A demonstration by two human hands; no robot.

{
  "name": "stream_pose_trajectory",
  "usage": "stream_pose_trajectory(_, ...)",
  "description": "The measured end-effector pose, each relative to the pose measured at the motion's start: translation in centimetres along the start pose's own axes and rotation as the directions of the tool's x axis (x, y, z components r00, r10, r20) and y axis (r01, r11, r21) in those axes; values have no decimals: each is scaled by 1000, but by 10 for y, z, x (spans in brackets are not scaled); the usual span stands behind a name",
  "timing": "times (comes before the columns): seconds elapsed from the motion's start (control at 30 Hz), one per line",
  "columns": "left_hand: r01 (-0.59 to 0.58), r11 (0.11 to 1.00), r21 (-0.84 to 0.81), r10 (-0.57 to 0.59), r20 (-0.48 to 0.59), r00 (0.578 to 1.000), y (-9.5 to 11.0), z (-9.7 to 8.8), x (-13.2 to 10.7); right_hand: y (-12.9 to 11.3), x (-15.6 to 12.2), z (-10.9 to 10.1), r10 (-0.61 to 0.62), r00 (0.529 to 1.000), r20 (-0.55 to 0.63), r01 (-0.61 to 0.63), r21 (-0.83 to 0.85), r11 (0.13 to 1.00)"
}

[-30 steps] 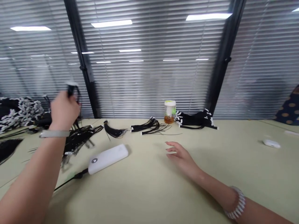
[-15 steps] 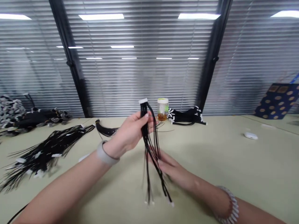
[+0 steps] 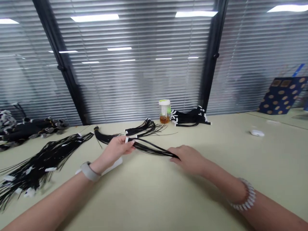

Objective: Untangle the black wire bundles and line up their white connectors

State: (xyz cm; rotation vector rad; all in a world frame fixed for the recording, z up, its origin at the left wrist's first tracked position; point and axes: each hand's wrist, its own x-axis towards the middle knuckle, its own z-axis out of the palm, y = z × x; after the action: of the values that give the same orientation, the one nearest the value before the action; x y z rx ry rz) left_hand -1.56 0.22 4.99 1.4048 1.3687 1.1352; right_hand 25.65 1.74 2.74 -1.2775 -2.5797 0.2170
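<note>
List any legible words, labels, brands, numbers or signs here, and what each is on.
No text can be read.
Jar: green patch, too small and blurred to read.
Bag: dots and squares, no lettering discernible.
Held wires: white end piece, no lettering discernible.

The wires (image 3: 157, 152) are black, their connector (image 3: 126, 140) white, the table (image 3: 154, 199) pale yellow-green, the bag (image 3: 279, 97) tan-dotted navy.

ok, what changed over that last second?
Left hand brought the wire bundle rightward to the middle; it hung down, now stretches between both hands. Right hand, empty at first, now grips its wires. Jar and the black cables beside it stayed put.
</note>
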Motion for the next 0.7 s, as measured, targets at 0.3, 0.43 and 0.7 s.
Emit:
stream_pose_trajectory(0.3,61,996,66,-57,-67,996,-22,0,7,51,10,-3,39,998,-48,-50,-268,962)
stream_pose_trajectory(0.43,-29,974,223,44,-61,997,-27,2,4,55,11,-4,-3,997,-73,-11,-193,981)
stream_pose_trajectory(0.7,-233,888,397,246,19,969,-40,10,-3,43,13,-12,-41,912,-409,2,-96,995)
